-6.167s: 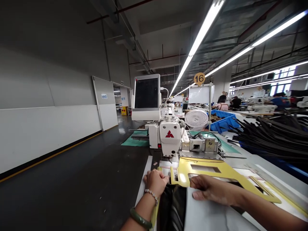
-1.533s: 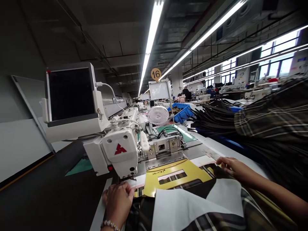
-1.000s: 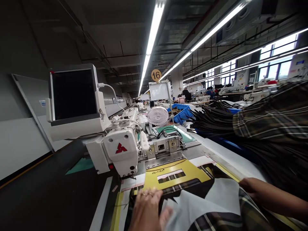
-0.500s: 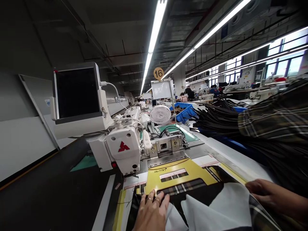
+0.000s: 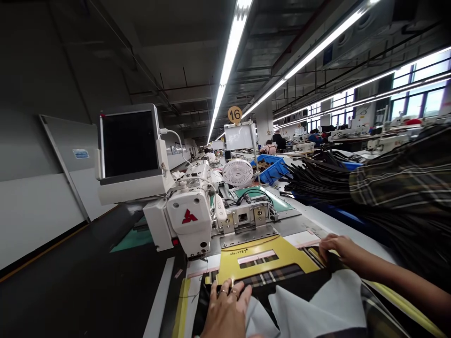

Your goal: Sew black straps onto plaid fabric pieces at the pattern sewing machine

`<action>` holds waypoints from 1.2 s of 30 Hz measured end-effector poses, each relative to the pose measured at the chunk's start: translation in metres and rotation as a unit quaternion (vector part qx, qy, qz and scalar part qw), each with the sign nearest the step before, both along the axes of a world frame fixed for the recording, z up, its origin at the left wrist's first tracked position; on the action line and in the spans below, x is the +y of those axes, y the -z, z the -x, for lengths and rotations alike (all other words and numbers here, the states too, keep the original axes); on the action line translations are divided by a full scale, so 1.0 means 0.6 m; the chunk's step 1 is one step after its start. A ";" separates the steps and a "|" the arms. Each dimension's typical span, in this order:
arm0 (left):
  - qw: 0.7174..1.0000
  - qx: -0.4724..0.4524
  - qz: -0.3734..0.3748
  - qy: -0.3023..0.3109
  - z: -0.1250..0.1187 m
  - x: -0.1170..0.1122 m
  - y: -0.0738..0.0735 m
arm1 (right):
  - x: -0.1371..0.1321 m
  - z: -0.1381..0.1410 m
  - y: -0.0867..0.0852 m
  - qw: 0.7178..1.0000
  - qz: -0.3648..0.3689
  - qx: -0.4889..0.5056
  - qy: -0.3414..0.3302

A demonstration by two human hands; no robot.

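Note:
My left hand (image 5: 227, 307), with two rings on it, lies flat with fingers spread on dark fabric at the near edge of a yellow template (image 5: 271, 267). Plaid cloth (image 5: 278, 275) shows through the template's slot and along its near side. My right hand (image 5: 336, 249) pinches the dark fabric (image 5: 329, 265) near the template's right end. White lining cloth (image 5: 320, 305) lies folded between my hands. Just beyond the template is the metal clamp plate (image 5: 250, 238) of a white sewing machine (image 5: 190, 216) with a red emblem.
A black-screened control panel (image 5: 128, 145) stands at the left. Behind the machine are a round white fan (image 5: 237, 172) and a blue crate (image 5: 271, 169). Piled dark strips (image 5: 320, 176) and plaid fabric (image 5: 398, 173) lie at the right. People sit farther back.
My right hand has moved left and forward from the fabric's right side to its edge near the template. My left hand stays on the fabric. The view has shifted slightly.

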State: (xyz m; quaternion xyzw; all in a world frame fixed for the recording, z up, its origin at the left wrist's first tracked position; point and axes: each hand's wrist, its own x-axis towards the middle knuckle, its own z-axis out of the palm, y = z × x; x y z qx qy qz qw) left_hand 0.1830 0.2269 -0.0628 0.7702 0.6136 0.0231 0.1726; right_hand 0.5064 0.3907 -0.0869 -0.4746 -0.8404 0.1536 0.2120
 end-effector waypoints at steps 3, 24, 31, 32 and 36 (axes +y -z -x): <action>1.000 -0.015 -0.003 -0.001 0.002 0.000 0.003 | 0.019 -0.020 0.003 0.998 0.042 -0.051 0.000; 0.978 -0.204 0.021 -0.037 -0.015 -0.010 -0.045 | -0.069 0.073 -0.089 0.958 0.088 -0.218 -0.163; 0.980 -0.109 -0.164 0.029 -0.040 0.005 0.011 | -0.003 0.047 -0.037 0.949 -0.024 -0.311 0.049; 0.979 -0.097 -0.178 0.023 -0.042 0.004 0.014 | 0.005 0.045 -0.026 0.954 -0.011 -0.293 0.063; 0.969 -0.014 -0.240 -0.062 -0.030 0.001 -0.001 | 0.032 0.027 0.011 0.977 0.010 -0.182 0.106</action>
